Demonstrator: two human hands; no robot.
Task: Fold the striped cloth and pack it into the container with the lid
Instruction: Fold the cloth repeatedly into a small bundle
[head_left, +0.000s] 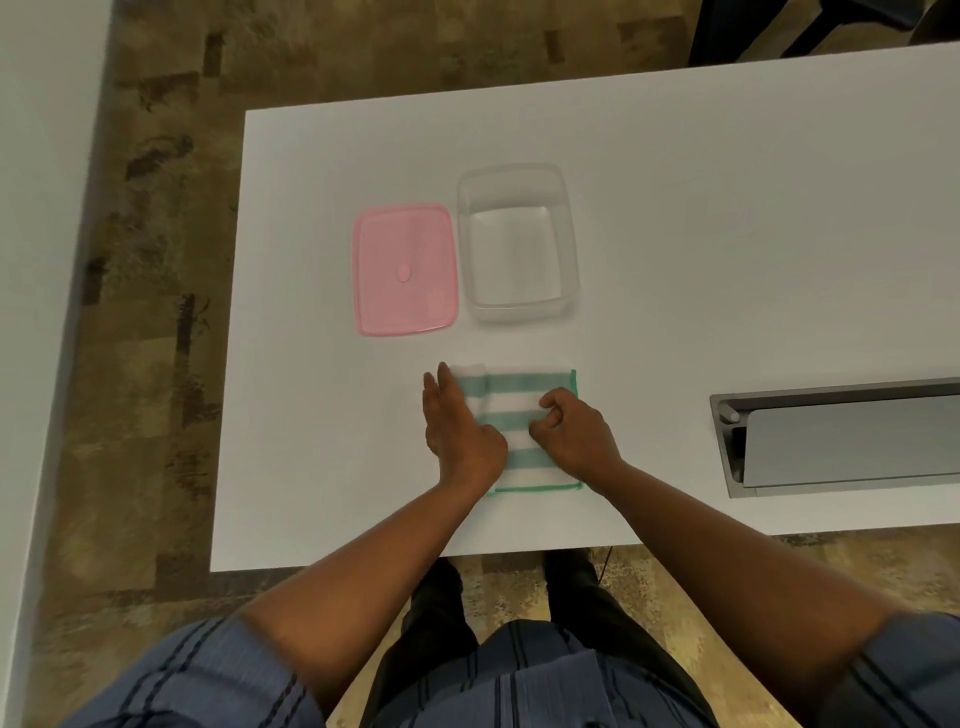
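Observation:
The green-and-white striped cloth (514, 410) lies folded into a small rectangle near the front of the white table (727, 234). My left hand (460, 431) rests flat along the cloth's left edge, fingers straight and pointing away from me. My right hand (574, 434) sits on the cloth's right half with fingers curled, pinching the fabric. Beyond the cloth stands the clear plastic container (518, 241), uncovered and with nothing inside. Its pink lid (405, 270) lies flat on the table just left of it.
A grey metal cable tray (841, 436) is recessed into the table at the right. The table's front edge runs just below the cloth, with my legs and patterned carpet (156, 312) beyond it. A pale wall (31, 260) stands at far left.

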